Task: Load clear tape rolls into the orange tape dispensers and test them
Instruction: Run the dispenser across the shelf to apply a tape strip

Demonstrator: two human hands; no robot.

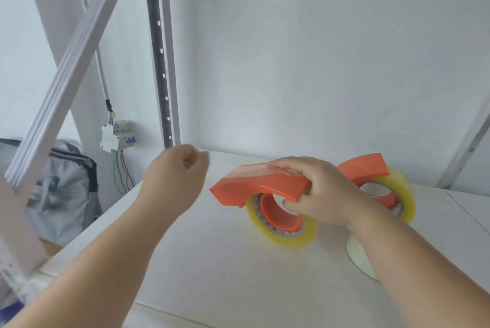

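Observation:
An orange tape dispenser [254, 187] stands on the white table [212, 261], loaded with a yellowish clear tape roll [281, 232]. A strip of tape lies along its top. My right hand [320, 192] grips this dispenser from above, thumb inside the roll's core. My left hand [177, 171] hovers to the left of it, apart from it, fingers curled; nothing shows in it. A second orange dispenser [363, 167] with its own clear tape roll [400, 190] stands just behind my right hand.
A pale tape roll [358, 253] lies flat on the table, partly under my right forearm. A perforated metal upright [159, 57] rises at the table's back left corner. A grey bag [61, 190] and an electrical breaker [116, 135] are at the left, off the table.

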